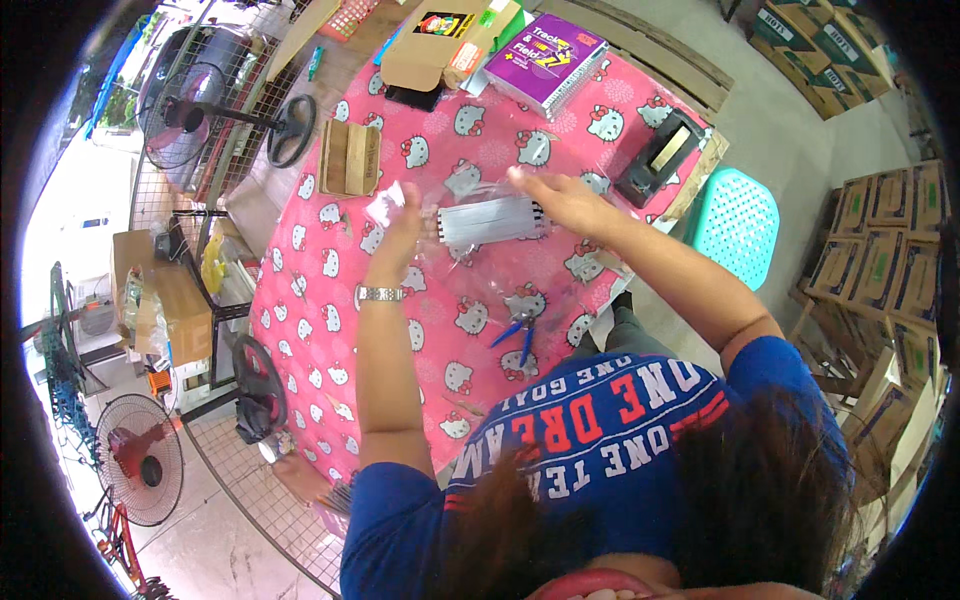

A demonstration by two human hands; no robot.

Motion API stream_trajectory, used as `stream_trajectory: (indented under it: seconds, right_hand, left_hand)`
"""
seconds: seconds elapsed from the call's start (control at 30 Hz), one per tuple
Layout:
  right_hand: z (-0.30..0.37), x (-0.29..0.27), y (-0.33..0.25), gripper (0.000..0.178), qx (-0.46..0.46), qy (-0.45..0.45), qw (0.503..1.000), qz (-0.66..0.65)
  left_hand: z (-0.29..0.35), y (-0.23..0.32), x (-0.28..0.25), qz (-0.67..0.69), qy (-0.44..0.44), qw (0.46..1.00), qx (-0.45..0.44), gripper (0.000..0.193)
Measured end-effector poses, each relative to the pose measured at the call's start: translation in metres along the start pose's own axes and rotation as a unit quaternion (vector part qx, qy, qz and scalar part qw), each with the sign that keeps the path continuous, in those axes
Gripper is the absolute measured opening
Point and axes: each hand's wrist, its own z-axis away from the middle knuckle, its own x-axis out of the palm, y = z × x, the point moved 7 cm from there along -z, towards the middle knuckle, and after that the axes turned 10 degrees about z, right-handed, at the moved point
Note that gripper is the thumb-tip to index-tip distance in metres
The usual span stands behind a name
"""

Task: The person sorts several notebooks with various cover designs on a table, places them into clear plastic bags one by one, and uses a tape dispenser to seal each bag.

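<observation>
Above the pink patterned table cover point(440, 350) lies a white ribbed bundle point(490, 221) with dark, comb-like edges at both short ends. Clear plastic film surrounds it, glinting in places. On its left, my left hand point(400, 228) is closed on a crumpled whitish piece point(383, 207) that looks like paper or bunched film. My right hand point(568, 205) bends over the bundle's right end, fingers pinching the clear film. Its fingertips are partly blurred. Nearer my body, blue-handled pliers point(517, 332) rest on the cover.
A wooden block holder point(348, 160) stands left of my hands, a black tape dispenser point(660, 158) to the right. At the back are an open cardboard box point(425, 50) and a purple spiral book point(545, 60). A turquoise stool point(736, 228) stands beside the table; fans point(140, 460) are at the left.
</observation>
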Motion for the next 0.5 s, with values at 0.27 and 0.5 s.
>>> stream_trajectory:
  seconds: [0.27, 0.5]
  right_hand:
    - [0.034, -0.066, -0.052, 0.018, -0.207, 0.196, 0.955, 0.08]
    - [0.026, 0.016, -0.006, 0.031, -0.362, 0.127, 0.923, 0.03]
  left_hand:
    - [0.031, 0.021, -0.027, -0.169, 0.155, 0.93, 0.287, 0.043]
    - [0.055, -0.039, 0.024, 0.238, 0.097, 0.852, 0.456, 0.054]
